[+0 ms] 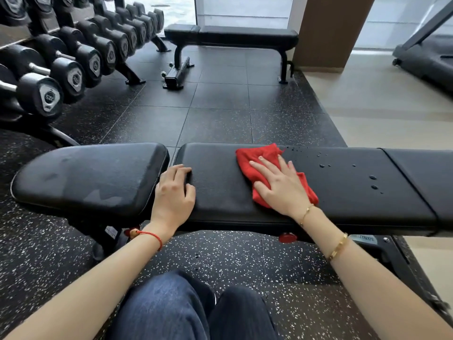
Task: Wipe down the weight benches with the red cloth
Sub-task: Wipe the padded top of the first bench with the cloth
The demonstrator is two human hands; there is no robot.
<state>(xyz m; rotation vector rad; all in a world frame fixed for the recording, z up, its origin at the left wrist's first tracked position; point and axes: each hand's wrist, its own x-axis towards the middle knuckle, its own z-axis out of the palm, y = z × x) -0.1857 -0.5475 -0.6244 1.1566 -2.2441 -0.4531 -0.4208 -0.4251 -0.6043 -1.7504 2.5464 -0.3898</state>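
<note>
Right hand [279, 185] flat, fingers spread; left hand [174, 190] loosely curled, both arms outstretched.

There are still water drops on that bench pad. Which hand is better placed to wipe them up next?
The right hand. It already presses the red cloth flat on the bench, just beside the drops. The left hand rests at the pad's other end, without a cloth.
</note>
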